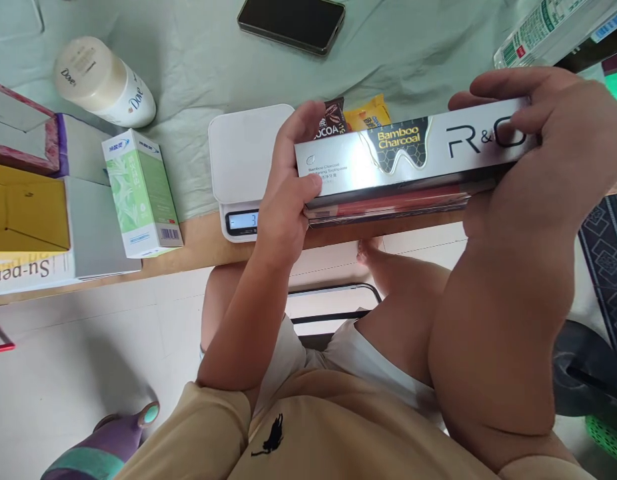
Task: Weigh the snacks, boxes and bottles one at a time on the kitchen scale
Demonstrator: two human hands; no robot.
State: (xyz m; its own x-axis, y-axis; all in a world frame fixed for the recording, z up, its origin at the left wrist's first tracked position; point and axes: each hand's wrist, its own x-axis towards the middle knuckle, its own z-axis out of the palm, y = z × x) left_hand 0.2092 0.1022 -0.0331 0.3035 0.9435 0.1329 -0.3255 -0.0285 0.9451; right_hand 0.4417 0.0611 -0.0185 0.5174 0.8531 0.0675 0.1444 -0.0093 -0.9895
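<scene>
A long silver toothpaste box printed "Bamboo Charcoal" and "R&O" is held level above the table's near edge. My left hand grips its left end, thumb on the printed face. Around the right end my right hand is closed. The box's underside shows red and black. Just left of it, partly behind my left hand, lies a white digital scale whose lit display shows a 3, the rest covered. Behind the box, a dark cocoa packet and a yellow packet are partly hidden.
A black phone lies at the back. Leftward stand a Dove jar, a green-and-white carton and open boxes. A clear labelled bottle lies at the back right. The wooden table edge runs before me.
</scene>
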